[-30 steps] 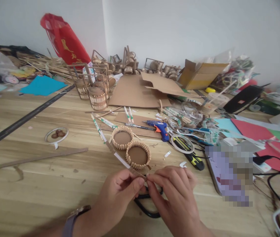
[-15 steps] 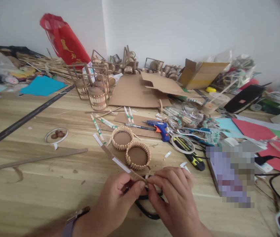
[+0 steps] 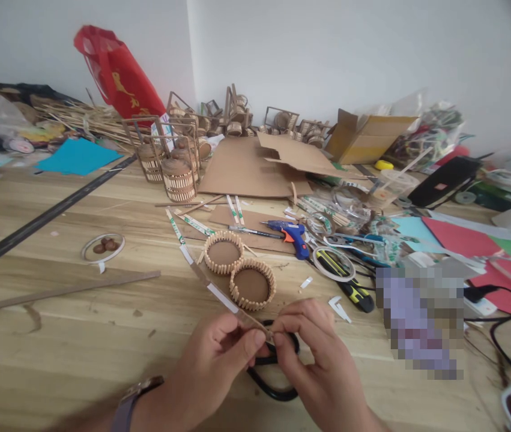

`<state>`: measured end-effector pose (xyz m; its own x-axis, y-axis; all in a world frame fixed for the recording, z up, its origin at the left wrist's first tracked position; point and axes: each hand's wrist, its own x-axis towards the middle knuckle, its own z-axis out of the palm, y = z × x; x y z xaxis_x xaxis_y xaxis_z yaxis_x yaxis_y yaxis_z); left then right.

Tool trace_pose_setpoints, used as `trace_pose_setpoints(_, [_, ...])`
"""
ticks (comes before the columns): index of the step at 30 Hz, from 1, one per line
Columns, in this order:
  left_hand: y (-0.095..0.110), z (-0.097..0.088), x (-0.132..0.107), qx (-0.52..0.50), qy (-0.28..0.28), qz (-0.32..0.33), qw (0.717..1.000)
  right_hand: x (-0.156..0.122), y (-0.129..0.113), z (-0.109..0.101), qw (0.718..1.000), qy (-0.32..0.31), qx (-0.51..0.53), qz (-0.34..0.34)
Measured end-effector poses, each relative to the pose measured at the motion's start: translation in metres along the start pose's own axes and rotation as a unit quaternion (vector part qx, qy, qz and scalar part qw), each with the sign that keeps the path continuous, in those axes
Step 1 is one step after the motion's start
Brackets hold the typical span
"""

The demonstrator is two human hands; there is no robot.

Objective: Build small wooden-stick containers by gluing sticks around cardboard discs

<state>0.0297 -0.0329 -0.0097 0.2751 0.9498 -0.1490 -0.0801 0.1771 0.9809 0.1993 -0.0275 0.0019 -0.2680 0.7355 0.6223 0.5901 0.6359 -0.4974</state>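
Observation:
A narrow brown cardboard strip (image 3: 200,275) with white tape pieces (image 3: 223,298) along it runs diagonally toward me. My left hand (image 3: 219,354) pinches it near its close end between thumb and fingers. At the very tip, my right hand (image 3: 313,354) also has thumb and forefinger closed on the strip. Beneath both hands lie black looped handles (image 3: 277,393), apparently of scissors, partly covered. Just beyond the strip, two round cardboard trays walled with short wooden sticks, a farther one (image 3: 223,235) and a nearer one (image 3: 233,294), touch each other.
A blue glue gun (image 3: 299,243) and a yellow-black utility knife (image 3: 354,291) lie right of the trays. Leftward are a tape ring (image 3: 122,246) around small brown pieces and a long cardboard strip (image 3: 70,291). Stick-walled tiered baskets (image 3: 179,180) stand behind.
My right hand has shifted slightly, its fingers curling more at the strip's tip. The strip now bows a little more near my hands. My left hand keeps its pinch.

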Motion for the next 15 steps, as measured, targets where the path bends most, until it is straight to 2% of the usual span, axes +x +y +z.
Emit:
trace_pose_setpoints(8, [0.006, 0.002, 0.003, -0.055, -0.001, -0.015, 0.998, 0.0, -0.002, 0.0, 1.0, 0.015, -0.003, 0.011])
trace_pose_setpoints(12, [0.005, 0.0, 0.004, -0.078, 0.034, -0.017, 0.996, 0.0, 0.002, -0.006, 0.999, 0.019, 0.0, 0.035])
trace_pose_setpoints(15, [0.005, -0.004, 0.007, -0.112, 0.074, -0.004, 0.991, 0.003, 0.012, -0.014, 0.996, 0.05, 0.006, 0.071])
